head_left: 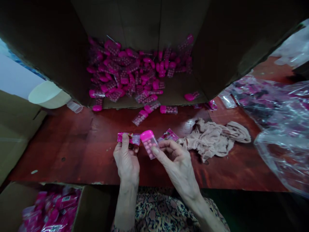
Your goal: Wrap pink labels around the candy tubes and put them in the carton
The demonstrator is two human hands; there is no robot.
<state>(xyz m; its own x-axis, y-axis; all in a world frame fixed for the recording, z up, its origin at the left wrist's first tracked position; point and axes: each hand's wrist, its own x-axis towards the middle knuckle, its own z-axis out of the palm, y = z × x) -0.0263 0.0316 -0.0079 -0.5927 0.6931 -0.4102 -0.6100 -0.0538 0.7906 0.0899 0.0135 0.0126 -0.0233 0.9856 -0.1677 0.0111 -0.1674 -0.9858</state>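
Note:
My left hand (127, 159) pinches a pink printed wrapper sleeve (131, 138) with a clear part at its right end. In my right hand (177, 161) is a small clear candy box (149, 144) with a pink cap and pink balls inside, tilted, its cap close to the sleeve's right end. Whether cap and sleeve touch I cannot tell. Behind my right fingers another pink printed wrapper (169, 134) lies on the red table (79, 145). Just beyond my hands rest loose candy boxes (140, 118) of the same kind.
A large cardboard box (145, 22) on its side holds a heap of pink-capped candy boxes (127, 71). A crumpled cloth (212, 138) and clear plastic bags (285, 145) lie right. A pale bowl (49, 95) stands left. At lower left, a carton (93, 206) contains wrapped pink packs (53, 209).

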